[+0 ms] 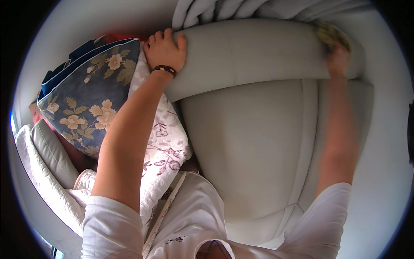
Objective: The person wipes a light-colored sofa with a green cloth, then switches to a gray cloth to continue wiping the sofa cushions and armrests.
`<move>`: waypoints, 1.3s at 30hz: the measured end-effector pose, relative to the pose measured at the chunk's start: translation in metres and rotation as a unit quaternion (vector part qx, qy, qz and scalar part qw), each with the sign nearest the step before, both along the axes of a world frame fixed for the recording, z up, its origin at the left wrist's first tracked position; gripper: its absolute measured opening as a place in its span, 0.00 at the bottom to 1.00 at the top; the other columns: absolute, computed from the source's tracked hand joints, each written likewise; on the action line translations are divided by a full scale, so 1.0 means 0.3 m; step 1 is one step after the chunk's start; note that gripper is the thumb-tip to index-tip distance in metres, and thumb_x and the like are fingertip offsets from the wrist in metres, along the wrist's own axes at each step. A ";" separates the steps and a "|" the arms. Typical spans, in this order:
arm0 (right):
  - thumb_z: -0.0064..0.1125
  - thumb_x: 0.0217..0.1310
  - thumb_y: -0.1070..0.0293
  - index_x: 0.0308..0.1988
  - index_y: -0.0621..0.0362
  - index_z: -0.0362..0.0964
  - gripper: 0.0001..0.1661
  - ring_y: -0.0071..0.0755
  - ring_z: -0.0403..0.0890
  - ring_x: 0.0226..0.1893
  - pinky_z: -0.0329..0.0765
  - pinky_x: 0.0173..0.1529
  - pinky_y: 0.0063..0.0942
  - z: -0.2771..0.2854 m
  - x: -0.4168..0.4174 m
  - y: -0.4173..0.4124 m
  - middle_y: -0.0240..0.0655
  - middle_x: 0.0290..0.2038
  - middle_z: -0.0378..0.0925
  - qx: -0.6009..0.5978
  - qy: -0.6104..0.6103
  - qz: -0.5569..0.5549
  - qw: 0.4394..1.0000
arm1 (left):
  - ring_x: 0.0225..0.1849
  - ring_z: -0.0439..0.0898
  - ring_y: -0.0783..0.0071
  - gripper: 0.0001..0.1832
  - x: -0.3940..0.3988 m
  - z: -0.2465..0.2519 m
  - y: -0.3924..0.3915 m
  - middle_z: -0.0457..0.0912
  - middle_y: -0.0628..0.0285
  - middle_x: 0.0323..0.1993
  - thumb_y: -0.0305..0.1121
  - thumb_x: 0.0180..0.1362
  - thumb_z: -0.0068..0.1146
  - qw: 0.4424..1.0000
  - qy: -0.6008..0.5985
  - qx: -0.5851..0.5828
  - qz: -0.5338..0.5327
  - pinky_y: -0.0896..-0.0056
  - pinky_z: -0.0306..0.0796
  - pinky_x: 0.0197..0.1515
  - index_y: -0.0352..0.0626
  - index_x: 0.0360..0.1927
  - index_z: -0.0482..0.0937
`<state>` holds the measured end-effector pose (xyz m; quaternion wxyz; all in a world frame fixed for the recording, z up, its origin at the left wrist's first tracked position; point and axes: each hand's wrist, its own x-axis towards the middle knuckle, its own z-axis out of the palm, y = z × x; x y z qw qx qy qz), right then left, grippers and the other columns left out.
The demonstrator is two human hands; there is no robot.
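My left hand (166,51) rests with fingers spread on the left end of the grey sofa's backrest (258,51), at the edge of a white floral quilted cover (171,142). Far to the right, my right hand (339,58) is shut on a yellowish-green cloth (331,34), pressed to the backrest's right end; hand and cloth are blurred. Below the backrest lies the grey seat cushion (245,139). A dark blue cushion with beige flowers (77,121) leans beside my left forearm.
A grey curtain (233,9) hangs behind the backrest. At the left, further dark blue cushions (81,50), a red item (124,37) and a light grey padded piece (53,152) with a white quilted cover (42,174) are piled. A pale wall (388,106) stands at the right.
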<state>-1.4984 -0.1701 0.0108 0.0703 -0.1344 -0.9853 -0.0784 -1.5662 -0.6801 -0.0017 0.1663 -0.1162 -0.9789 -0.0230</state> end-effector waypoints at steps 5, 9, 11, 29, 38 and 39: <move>0.54 0.55 0.60 0.61 0.39 0.62 0.32 0.60 0.57 0.63 0.60 0.56 0.63 -0.125 -0.009 -0.052 0.39 0.65 0.58 -0.007 0.085 -0.111 0.990 | 0.46 0.73 0.54 0.22 0.005 0.001 0.030 0.77 0.54 0.39 0.52 0.58 0.40 1.000 -0.024 0.013 -0.005 0.51 0.61 0.53 0.44 0.40 0.76; 0.54 0.53 0.59 0.62 0.37 0.62 0.33 0.63 0.53 0.64 0.55 0.55 0.70 -0.072 -0.004 -0.641 0.39 0.66 0.56 -0.051 0.134 -0.054 0.988 | 0.47 0.73 0.54 0.23 0.016 0.026 -0.014 0.77 0.55 0.41 0.52 0.60 0.38 0.999 -0.028 -0.028 0.009 0.49 0.60 0.55 0.46 0.43 0.75; 0.56 0.50 0.59 0.61 0.37 0.62 0.36 0.63 0.51 0.66 0.52 0.58 0.70 -0.060 0.009 -0.852 0.40 0.66 0.55 -0.044 0.136 -0.038 0.989 | 0.46 0.73 0.54 0.23 0.012 0.013 0.006 0.77 0.55 0.40 0.52 0.59 0.39 1.000 -0.014 -0.027 0.004 0.50 0.61 0.53 0.45 0.42 0.75; 0.37 0.69 0.53 0.60 0.60 0.59 0.28 0.45 0.68 0.58 0.68 0.61 0.47 -0.332 0.704 -1.073 0.41 0.59 0.64 -0.811 0.447 -0.334 0.178 | 0.46 0.76 0.53 0.25 -0.027 -0.037 -0.055 0.80 0.54 0.39 0.54 0.60 0.34 0.998 0.001 -0.065 0.008 0.49 0.63 0.50 0.47 0.42 0.77; 0.42 0.70 0.54 0.60 0.61 0.57 0.27 0.36 0.66 0.53 0.64 0.60 0.32 -0.472 0.366 -0.292 0.38 0.55 0.67 -0.690 0.438 -0.371 0.440 | 0.49 0.75 0.53 0.26 -0.029 -0.035 -0.005 0.79 0.54 0.43 0.55 0.60 0.34 0.999 -0.021 -0.041 -0.007 0.47 0.61 0.51 0.48 0.46 0.76; 0.43 0.70 0.56 0.59 0.62 0.57 0.27 0.34 0.67 0.51 0.64 0.59 0.29 -0.597 0.379 -0.227 0.37 0.54 0.67 -0.655 0.446 -0.368 0.486 | 0.49 0.75 0.53 0.26 -0.032 -0.051 0.034 0.79 0.54 0.43 0.55 0.60 0.34 0.999 -0.024 -0.024 -0.021 0.47 0.61 0.51 0.48 0.46 0.76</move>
